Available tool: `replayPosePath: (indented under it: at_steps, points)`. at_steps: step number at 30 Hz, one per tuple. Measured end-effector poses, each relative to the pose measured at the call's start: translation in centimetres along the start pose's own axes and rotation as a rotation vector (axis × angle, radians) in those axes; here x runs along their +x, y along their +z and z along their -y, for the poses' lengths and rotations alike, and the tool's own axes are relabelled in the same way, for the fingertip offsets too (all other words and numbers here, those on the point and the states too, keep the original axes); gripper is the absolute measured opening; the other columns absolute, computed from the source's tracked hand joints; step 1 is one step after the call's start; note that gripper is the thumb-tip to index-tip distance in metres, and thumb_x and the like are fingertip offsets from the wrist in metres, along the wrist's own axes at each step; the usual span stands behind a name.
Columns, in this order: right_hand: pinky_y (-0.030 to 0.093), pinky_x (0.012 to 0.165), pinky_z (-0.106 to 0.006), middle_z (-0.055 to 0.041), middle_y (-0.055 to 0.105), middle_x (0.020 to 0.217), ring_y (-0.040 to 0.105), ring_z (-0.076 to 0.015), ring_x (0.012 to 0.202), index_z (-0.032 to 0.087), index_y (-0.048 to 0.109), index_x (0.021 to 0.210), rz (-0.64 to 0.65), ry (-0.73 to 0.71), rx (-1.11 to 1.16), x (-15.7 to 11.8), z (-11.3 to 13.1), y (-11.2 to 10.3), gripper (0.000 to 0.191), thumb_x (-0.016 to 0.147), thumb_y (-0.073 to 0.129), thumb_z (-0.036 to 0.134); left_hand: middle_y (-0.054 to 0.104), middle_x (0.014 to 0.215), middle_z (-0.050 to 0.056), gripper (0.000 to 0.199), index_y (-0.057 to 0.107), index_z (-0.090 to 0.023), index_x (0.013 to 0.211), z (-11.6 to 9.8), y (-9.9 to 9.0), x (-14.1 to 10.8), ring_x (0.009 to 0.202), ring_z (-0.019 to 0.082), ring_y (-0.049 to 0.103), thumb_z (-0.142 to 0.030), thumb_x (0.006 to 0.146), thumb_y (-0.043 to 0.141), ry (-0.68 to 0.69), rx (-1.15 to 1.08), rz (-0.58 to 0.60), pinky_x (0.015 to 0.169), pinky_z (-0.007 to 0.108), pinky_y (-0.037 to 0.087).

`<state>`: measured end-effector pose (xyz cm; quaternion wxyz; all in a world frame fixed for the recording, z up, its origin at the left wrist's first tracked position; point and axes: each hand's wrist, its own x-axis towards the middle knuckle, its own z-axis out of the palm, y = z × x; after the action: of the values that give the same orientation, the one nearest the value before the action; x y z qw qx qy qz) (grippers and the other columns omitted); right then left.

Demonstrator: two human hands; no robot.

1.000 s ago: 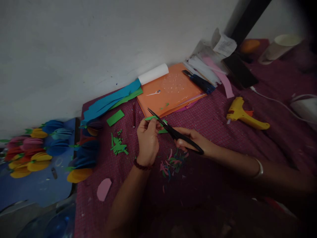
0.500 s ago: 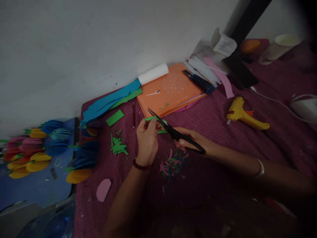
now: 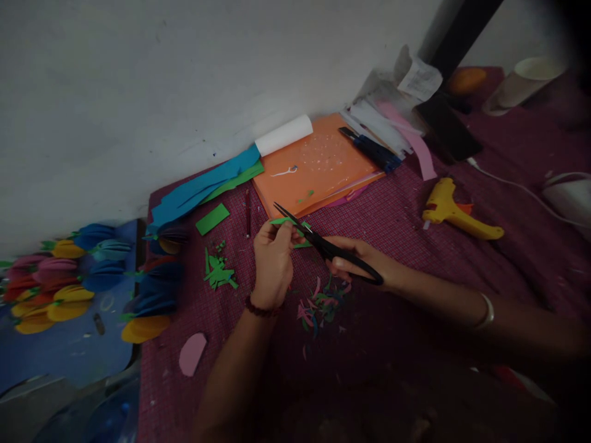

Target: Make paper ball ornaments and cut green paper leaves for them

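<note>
Pinching green paper (image 3: 279, 220) in left hand (image 3: 273, 264), by the near edge of the orange sheets (image 3: 281, 186). Right hand (image 3: 364, 257) grips black scissors (image 3: 333, 251), tips slightly parted. Green paper: likely light, bendy, creases easily; hold by its edge, clear of the blades.

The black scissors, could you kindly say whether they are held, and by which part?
The right hand holds the scissors by their handles.

Left hand (image 3: 273, 258): raised, fingertips pinched together, thumb on top
Left wrist (image 3: 264, 306): beaded band around it, forearm (image 3: 237, 369) slanting up from below
Right hand (image 3: 357, 257): fingers curled, just beside the left
Right forearm (image 3: 434, 292): reaching in from the right, pale bangle around it
</note>
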<state>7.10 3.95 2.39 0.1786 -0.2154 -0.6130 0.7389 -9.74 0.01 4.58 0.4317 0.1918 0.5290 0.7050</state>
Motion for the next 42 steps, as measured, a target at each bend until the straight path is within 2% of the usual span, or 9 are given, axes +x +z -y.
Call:
replayPosePath:
  at_steps: [12,20,28,33,38,42]
  points:
    - [0.031,0.044,-0.02,0.0045,0.044,0.064,0.038,-0.006,0.05,0.015,0.057,0.105,-0.009,-0.006,0.019,-0.1,-0.1,0.1,0.045,0.084,0.06,0.055,0.057,0.055,-0.004,0.016,0.058,-0.016,0.064,0.0,0.0,0.2,0.049,0.006,0.055,-0.024,0.067,0.071,0.002,0.002,0.01,0.051,0.019,0.048]
    - [0.027,0.043,-0.02,0.0059,0.042,0.064,0.033,-0.005,0.048,0.014,0.055,0.122,-0.013,0.012,0.042,-0.3,0.1,-0.1,0.057,0.082,0.063,0.053,0.056,0.055,-0.004,0.014,0.057,-0.016,0.064,-0.2,-0.6,0.5,0.049,0.007,0.054,-0.021,0.069,0.069,0.001,0.027,0.089,0.051,0.02,0.048]
    - [0.025,0.042,-0.02,0.0069,0.038,0.059,0.031,-0.0053,0.047,0.015,0.058,0.122,0.004,0.046,-0.017,-0.5,0.7,-0.6,0.056,0.082,0.064,0.053,0.057,0.057,-0.003,0.011,0.059,-0.015,0.064,-0.7,-1.2,0.7,0.051,0.008,0.054,-0.02,0.067,0.069,-0.032,0.086,0.124,0.05,0.02,0.048]
    - [0.03,0.047,-0.021,0.0028,0.046,0.066,0.037,-0.0072,0.054,0.017,0.061,0.122,-0.019,0.06,-0.076,-0.4,1.1,-0.9,0.055,0.08,0.065,0.053,0.057,0.057,-0.003,0.009,0.059,-0.015,0.064,-0.6,-1.4,0.8,0.05,0.008,0.054,-0.019,0.068,0.067,-0.06,0.112,0.139,0.049,0.02,0.047]
    - [0.039,0.057,-0.024,-0.0033,0.058,0.086,0.049,-0.0116,0.068,0.019,0.062,0.123,-0.033,0.076,-0.107,-0.2,1.2,-1.2,0.056,0.078,0.068,0.051,0.057,0.058,-0.002,0.01,0.059,-0.014,0.062,-0.9,-1.6,1.0,0.05,0.008,0.054,-0.018,0.064,0.068,-0.088,0.129,0.138,0.048,0.02,0.047]
    - [0.037,0.055,-0.023,-0.0021,0.056,0.08,0.045,-0.0102,0.064,0.018,0.06,0.125,-0.038,0.097,-0.125,-0.2,1.2,-1.3,0.057,0.079,0.067,0.05,0.055,0.057,-0.002,0.015,0.055,-0.015,0.059,-1.2,-1.7,1.1,0.051,0.008,0.054,-0.02,0.065,0.069,-0.146,0.103,0.131,0.048,0.021,0.048]
